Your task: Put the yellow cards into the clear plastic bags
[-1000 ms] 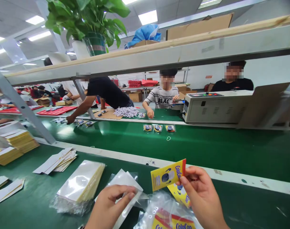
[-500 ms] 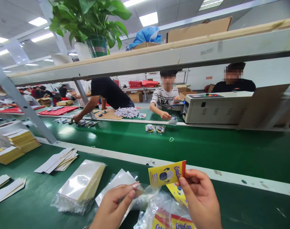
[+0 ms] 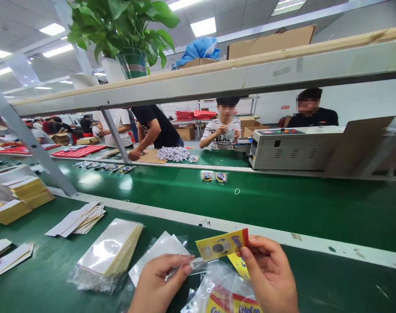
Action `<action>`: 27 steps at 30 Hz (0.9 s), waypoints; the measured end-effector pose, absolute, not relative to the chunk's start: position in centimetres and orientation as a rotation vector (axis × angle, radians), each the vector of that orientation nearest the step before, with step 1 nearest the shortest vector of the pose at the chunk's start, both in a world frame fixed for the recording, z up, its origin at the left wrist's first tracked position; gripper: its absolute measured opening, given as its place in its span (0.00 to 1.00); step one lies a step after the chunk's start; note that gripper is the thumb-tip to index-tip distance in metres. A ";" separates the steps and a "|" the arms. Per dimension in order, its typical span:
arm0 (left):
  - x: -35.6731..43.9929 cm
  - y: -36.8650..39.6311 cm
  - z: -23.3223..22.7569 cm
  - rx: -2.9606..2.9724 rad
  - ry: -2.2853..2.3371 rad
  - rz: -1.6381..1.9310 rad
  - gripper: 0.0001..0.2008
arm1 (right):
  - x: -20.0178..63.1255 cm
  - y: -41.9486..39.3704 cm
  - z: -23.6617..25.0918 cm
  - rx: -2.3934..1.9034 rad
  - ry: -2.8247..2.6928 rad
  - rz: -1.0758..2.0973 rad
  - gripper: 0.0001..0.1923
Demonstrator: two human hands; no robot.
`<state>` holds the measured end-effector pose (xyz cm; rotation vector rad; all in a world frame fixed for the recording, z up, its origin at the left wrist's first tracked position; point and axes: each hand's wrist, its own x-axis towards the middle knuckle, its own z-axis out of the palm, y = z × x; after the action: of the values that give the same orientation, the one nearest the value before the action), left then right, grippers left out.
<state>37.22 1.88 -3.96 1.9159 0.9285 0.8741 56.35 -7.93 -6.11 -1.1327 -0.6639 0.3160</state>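
Since a second ago you've dropped the yellow card (image 3: 221,244), pinched in your right hand (image 3: 269,274), low centre toward the clear sleeve (image 3: 198,266) your left hand (image 3: 158,282) pinches; limp mouth could snag it.

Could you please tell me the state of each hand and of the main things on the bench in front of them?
Left hand: pinching a clear sleeve.
Clear sleeve: held up off the bench, mouth towards the card.
Right hand: gripping a yellow card.
Yellow card: held flat, lower edge at the sleeve's mouth.
Stack of clear sleeves: lying flat, still in its wrapper.
Bag of cards: open, lying under the hands.
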 end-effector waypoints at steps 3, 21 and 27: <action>37.1 1.8 -3.9 1.932 0.922 0.883 0.07 | 56.5 -7.8 -6.1 -1.141 -0.650 0.308 0.13; 37.2 1.4 -3.8 1.969 0.924 0.816 0.08 | 58.4 -7.6 -6.0 -1.119 -1.367 0.045 0.12; 37.7 0.4 -3.4 1.940 0.834 0.776 0.09 | 57.3 -7.2 -4.2 -1.256 -1.962 0.077 0.16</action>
<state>37.69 0.44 -3.44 1.9402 0.8339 0.7762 57.29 -7.16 -4.24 -1.2559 -1.9618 0.0772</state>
